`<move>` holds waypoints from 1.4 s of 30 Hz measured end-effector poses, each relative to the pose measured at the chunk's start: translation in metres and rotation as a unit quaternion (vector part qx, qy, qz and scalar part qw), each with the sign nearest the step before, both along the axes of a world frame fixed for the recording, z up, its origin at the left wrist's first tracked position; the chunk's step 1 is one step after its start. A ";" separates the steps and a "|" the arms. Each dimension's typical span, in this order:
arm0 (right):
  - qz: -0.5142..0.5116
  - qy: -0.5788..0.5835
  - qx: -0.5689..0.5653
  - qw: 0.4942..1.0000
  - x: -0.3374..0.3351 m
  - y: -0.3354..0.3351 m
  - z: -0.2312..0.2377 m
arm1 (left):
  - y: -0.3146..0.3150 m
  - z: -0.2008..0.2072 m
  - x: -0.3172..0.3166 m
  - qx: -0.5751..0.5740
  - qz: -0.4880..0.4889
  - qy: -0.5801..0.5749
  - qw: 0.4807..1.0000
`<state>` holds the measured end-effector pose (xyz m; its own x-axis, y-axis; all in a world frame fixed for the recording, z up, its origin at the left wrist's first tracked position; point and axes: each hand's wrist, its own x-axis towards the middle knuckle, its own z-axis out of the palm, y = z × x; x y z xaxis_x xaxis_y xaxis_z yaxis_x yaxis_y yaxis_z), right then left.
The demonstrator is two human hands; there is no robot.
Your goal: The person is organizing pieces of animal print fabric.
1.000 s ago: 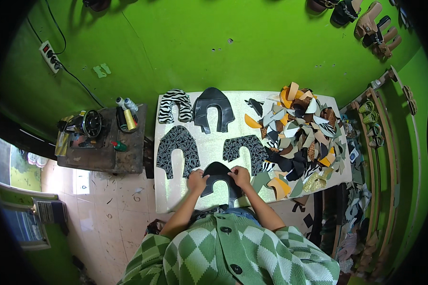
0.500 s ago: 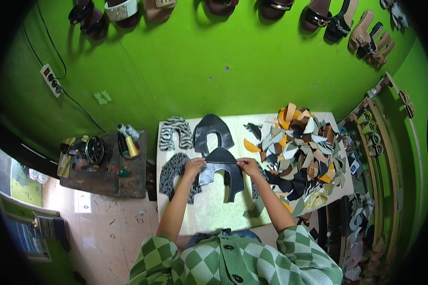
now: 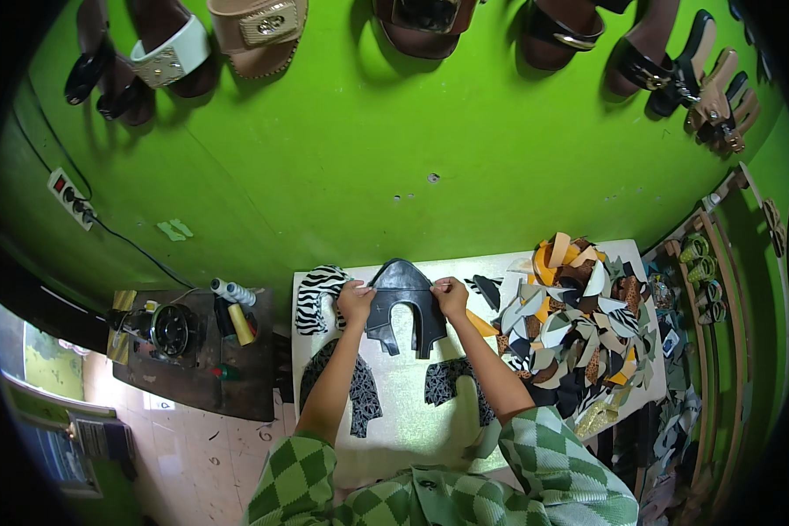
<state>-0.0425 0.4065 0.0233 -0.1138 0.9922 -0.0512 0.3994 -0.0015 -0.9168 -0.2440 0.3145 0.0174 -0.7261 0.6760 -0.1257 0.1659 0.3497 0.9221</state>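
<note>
Between my hands is a black leather arch-shaped upper piece (image 3: 403,279) with a pointed top and two legs. My left hand (image 3: 356,302) pinches its left edge, and my right hand (image 3: 450,298) pinches the right edge. It lies over or just above the far part of the pale table (image 3: 403,412); whether it touches the surface I cannot tell. Beside my left hand is a zebra-striped piece (image 3: 316,302). Under my left forearm lies a grey-and-black patterned piece (image 3: 365,399), partly hidden. Another patterned piece (image 3: 447,381) sits by my right forearm.
A heap of mixed offcuts (image 3: 579,324) covers the table's right side. To the left, a dark worktable (image 3: 237,386) carries a black machine wheel (image 3: 174,329) and thread cones (image 3: 241,323). Sandals (image 3: 421,26) hang on the green wall (image 3: 307,158); a wooden rack (image 3: 706,351) stands right.
Both hands have carried the black leather piece toward the table's far edge, where another black piece lay; that one is now hidden. The whole view has tilted upward.
</note>
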 end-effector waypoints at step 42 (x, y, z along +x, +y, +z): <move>0.240 -0.299 0.293 0.876 -0.012 -0.047 -0.015 | -0.023 -0.012 0.054 -0.123 -0.254 0.494 0.822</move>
<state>-0.0547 0.3592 0.0078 -0.6522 0.7129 0.2577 0.6339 0.6994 -0.3302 -0.1898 0.2912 0.0051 -0.1873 0.9662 0.1769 0.9741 0.1595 0.1601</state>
